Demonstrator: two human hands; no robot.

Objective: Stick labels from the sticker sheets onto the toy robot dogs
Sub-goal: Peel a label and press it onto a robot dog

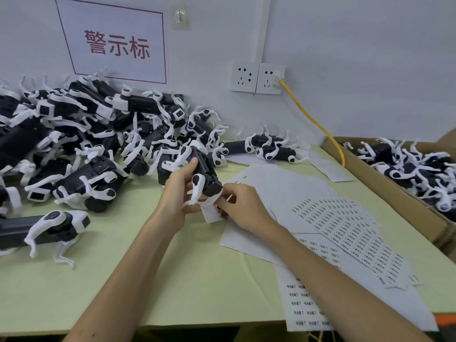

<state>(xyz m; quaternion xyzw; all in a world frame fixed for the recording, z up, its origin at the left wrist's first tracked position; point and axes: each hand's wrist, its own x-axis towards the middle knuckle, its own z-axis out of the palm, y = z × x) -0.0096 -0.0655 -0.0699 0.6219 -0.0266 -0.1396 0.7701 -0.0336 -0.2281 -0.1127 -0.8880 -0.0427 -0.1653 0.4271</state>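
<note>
This is a small factory labelling bench, with dozens of identical toy robot dogs [86,134] heaped on a pale green table [123,280] and more filling a cardboard box [385,178]. Printed sticker sheets [345,233] lie spread beside them. A red-lettered sign [116,43] hangs on the white wall [370,58] near two sockets [257,77].

A white paper sign [116,43] taped to the wall [345,45] carries three large red Chinese characters, 警示标, set inside a thin red rectangular border. The upper sticker sheet [350,233] on the table is covered with rows of small black barcode-like marks, too small to read. The lower sticker sheet [303,304] bears rows of short black printed words, likewise too blurred to make out.
</note>
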